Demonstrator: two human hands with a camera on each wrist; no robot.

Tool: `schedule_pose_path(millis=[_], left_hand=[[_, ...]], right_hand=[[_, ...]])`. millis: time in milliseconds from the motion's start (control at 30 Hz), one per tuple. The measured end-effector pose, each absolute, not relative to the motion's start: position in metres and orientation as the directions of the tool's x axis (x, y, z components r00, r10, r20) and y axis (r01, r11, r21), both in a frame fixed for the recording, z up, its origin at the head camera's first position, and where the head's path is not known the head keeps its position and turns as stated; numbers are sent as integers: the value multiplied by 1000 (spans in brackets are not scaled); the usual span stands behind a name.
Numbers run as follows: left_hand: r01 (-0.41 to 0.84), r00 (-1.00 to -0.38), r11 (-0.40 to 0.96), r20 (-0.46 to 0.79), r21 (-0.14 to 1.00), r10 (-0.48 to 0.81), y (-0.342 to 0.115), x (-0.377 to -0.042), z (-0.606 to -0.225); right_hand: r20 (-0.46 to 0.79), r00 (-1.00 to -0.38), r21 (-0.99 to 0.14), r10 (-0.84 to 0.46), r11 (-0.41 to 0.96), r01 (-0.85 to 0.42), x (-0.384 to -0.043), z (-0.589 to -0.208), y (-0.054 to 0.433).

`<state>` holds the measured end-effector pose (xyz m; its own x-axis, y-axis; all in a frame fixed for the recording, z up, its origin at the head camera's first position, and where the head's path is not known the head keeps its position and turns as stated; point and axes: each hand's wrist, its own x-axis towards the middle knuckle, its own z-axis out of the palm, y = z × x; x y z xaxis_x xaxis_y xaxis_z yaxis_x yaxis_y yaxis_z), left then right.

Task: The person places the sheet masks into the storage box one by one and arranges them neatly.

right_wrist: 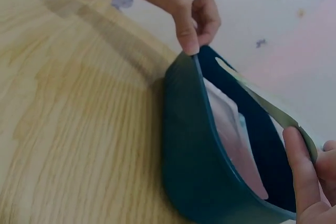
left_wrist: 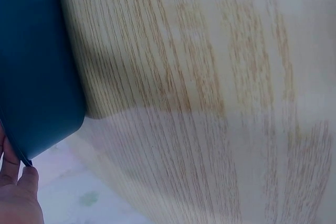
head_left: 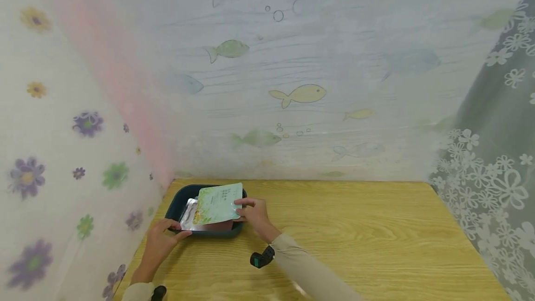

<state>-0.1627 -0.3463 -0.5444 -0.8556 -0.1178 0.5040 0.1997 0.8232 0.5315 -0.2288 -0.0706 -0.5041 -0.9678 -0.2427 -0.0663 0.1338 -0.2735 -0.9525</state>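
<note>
A dark teal plastic bin stands at the table's back left corner. At its near left corner my left hand pinches the rim between thumb and fingers; the right wrist view shows this left hand too. Above the bin's opening, my right hand holds a flat pale green packet by its right edge, with plants printed on it. Beneath it, inside the bin, lie a silvery packet and a pinkish packet, partly hidden by the green one.
The wood-grain table stretches to the right of the bin. Behind it hangs a pale fabric with fish, and on the left a flowered one. White lace flowers edge the right side. A black wrist device sits by my right sleeve.
</note>
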Motion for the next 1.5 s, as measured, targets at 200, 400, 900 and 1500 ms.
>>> schedule_pose_path(millis=[200, 400, 900, 1500], left_hand=[[186, -860, 820, 493, 541, -130, -350, -161, -545], [172, -872, 816, 470, 551, -134, -351, -160, -545], [198, -872, 806, 476, 557, -115, -352, -165, -545], [245, -908, 810, 419, 533, -1, -355, -181, -534]], right_hand=[[-76, -973, -983, -217, -148, 110, -232, -513, -93], [101, -972, -958, -213, 243, -152, -236, -523, -106], [52, -897, -713, -439, 613, -341, -232, -505, -114], [33, -819, -714, -573, 559, -420, -233, -476, -80]])
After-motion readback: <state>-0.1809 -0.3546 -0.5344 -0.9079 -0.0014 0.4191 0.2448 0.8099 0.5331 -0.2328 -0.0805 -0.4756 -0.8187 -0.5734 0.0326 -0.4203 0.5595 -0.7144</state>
